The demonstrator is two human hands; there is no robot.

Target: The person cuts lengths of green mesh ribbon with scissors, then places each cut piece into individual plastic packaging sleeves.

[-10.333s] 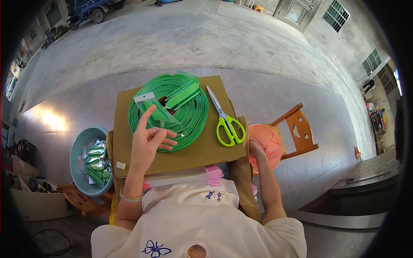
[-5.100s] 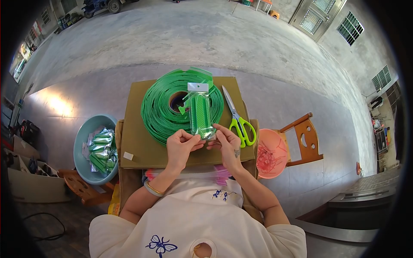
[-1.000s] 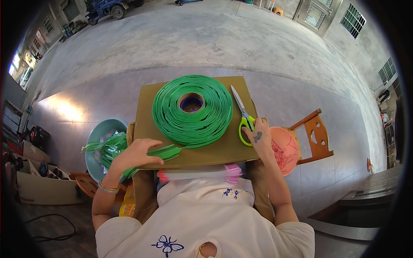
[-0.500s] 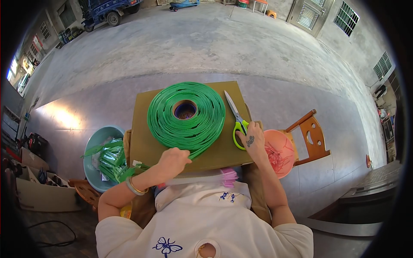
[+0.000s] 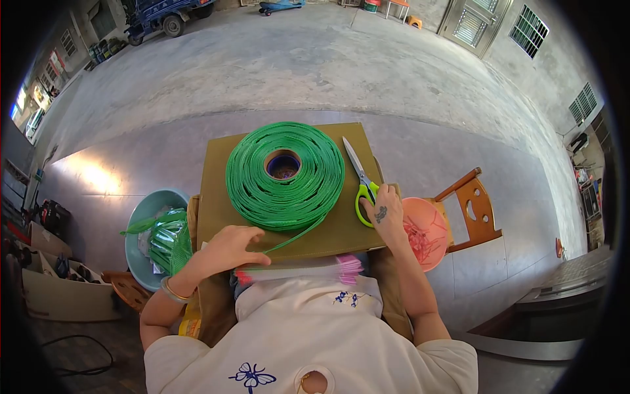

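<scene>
A large roll of green plastic netting [image 5: 315, 187] lies flat on a brown cardboard box [image 5: 216, 157]. From its near edge a thin green strand runs down to my left hand [image 5: 230, 251]. That hand is over the box's near left corner, with thumb and index finger apart and the strand passing between them; the other fingers are partly hidden. My right hand [image 5: 387, 217] is closed at the lime-green handles of the scissors [image 5: 359, 171], by the box's right edge. The scissor blades point away from me. Across my lap lies a bundle of whitish strips with pink ends [image 5: 351, 266].
On the left, a blue basin [image 5: 139, 253] holds green netting and clear plastic. A pink basin [image 5: 436, 259] with reddish strips sits right of the box, beside a wooden chair [image 5: 482, 207]. An open carton [image 5: 56, 295] stands at far left.
My left hand has moved left and slightly toward me, its thumb and index finger spreading apart. The green strand now stretches diagonally from the roll. My right hand and the scissors stay put.
</scene>
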